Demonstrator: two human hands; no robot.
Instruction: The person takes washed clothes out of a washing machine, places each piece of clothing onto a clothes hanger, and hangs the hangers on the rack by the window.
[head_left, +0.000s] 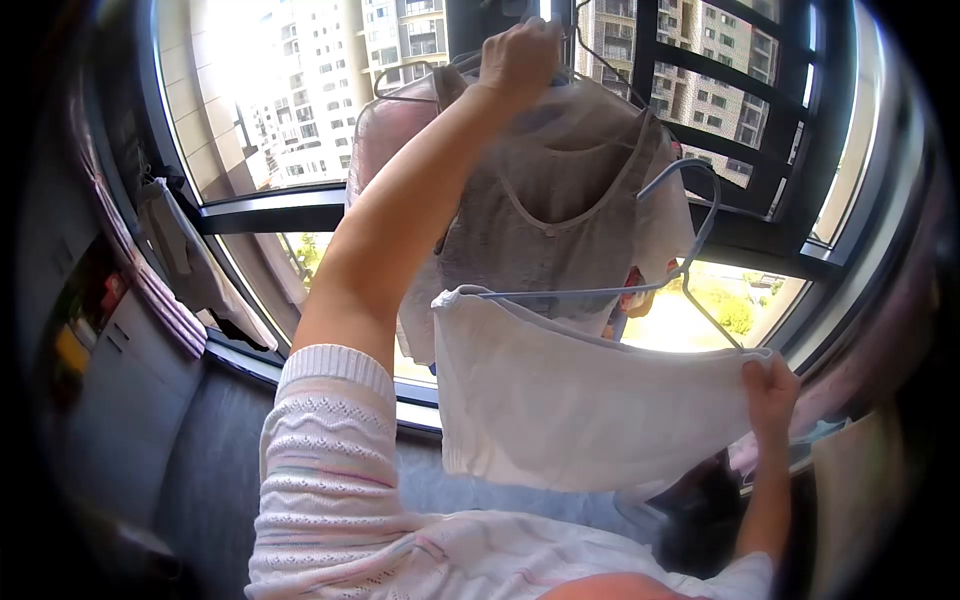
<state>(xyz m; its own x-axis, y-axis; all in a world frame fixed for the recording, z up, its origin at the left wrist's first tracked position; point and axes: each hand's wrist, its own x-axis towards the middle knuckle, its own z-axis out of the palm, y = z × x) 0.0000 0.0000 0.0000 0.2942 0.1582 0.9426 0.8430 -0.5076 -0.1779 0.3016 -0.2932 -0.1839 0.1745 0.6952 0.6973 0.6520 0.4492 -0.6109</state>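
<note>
High up at the window, my left hand is closed at the tops of the hangers, above a grey sleeveless top; what exactly its fingers grip is hidden. My right hand pinches the right corner of a white garment. That garment hangs by its upper edge from a blue-grey hanger, whose hook curves up in front of the hanging clothes. The garment's left corner is hooked over the hanger's left end.
Other clothes, a pale pink one among them, hang behind the grey top. Dark window frames stand behind. At the left are a pink curtain, a hanging garment and a cabinet.
</note>
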